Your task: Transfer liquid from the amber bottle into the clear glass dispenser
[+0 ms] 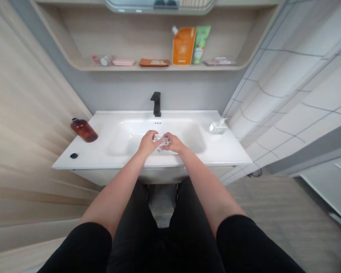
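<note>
Over the front part of the white sink basin [125, 142], my left hand [149, 143] and my right hand [174, 143] come together around a small clear, glass-like object [163, 141]. Fingers of both hands close on it from either side. They cover much of it, so its exact kind does not show. Behind the hands stands a black faucet [157, 105]; no water stream is visible from it.
An amber bottle [85, 131] with its neck uncapped and a small black cap [74, 156] are on the left counter. A clear pump bottle [217, 127] stands on the right. Above, a shelf [125, 38] holds an orange pouch [183, 46], a green tube [200, 44] and small items.
</note>
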The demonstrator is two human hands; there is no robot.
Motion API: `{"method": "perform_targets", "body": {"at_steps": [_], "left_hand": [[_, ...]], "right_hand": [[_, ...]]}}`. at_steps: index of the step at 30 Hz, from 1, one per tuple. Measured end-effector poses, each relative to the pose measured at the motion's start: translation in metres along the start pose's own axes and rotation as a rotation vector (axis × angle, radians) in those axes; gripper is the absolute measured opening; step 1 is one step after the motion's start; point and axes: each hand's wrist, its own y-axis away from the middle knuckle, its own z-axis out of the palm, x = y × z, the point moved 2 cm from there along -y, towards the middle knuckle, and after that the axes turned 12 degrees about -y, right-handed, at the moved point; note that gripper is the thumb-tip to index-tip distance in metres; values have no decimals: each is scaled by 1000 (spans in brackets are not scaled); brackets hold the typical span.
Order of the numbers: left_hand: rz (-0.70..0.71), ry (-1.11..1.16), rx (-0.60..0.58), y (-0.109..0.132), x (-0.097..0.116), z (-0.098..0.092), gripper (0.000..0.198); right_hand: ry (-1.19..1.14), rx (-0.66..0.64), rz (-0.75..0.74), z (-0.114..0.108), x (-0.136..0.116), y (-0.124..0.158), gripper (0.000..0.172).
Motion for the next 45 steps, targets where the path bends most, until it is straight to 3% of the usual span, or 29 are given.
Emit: {"method": "perform_targets", "body": {"at_steps": [4, 7, 10, 13, 16, 24, 30, 34, 38, 41, 45], "left_hand": [[-5, -19, -110, 2, 2, 2, 26], [33, 97, -182, 1, 3, 1, 40], [51, 148, -149, 0, 4, -3, 48], [-53, 38, -74, 0, 5, -5, 41], [-139, -93, -124, 2, 6, -4, 42], [-14, -153, -199, 6, 17, -6, 57], [-81, -297, -212, 8, 19, -8, 55], [-30, -231, -267, 9, 16, -6, 50], [-24, -165, -241, 9, 14, -6, 52], [-49, -134, -190, 8, 13, -7, 56], [-133, -153, -112, 6, 13, -13, 56]], "right_hand": [[52, -10, 0, 1, -1, -1, 66], [68, -48, -11, 3, 0, -1, 68], [45, -53, -20, 3, 1, -2, 68], [49, -12, -6, 0, 2, -2, 68], [62, -10, 5, -1, 1, -1, 67], [51, -3, 2, 0, -4, 1, 69], [48, -6, 0, 0, -9, 2, 67], [42, -25, -8, 0, -8, 3, 68], [30, -40, -25, -1, -8, 4, 68], [63, 29, -15, -2, -14, 5, 66], [151, 301, -69, -12, -37, 15, 69]]}}
